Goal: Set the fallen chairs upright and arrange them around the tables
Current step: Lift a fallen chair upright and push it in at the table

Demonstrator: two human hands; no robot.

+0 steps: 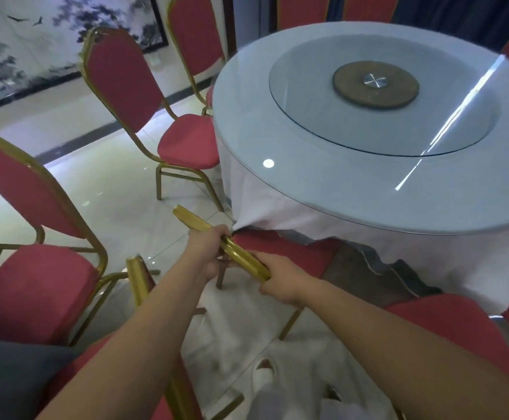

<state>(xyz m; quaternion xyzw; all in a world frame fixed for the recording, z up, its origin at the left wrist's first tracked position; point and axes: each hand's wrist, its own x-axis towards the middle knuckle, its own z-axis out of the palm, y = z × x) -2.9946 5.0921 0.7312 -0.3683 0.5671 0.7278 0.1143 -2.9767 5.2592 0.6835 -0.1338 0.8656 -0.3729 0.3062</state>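
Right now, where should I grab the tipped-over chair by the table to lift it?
Grip its gold bar from above, as the left hand and right hand do. It is slim and juts free, while the red seat lies under the tablecloth.

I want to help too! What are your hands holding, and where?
The left hand and right hand both grip a gold leg of the fallen chair.

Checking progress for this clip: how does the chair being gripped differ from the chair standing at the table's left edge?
The gripped chair is tipped, its gold frame slanting low; the standing chair is upright on its legs. The gripped chair is held by the left hand and the right hand; nobody touches the standing chair. Both have red padding and gold frames.
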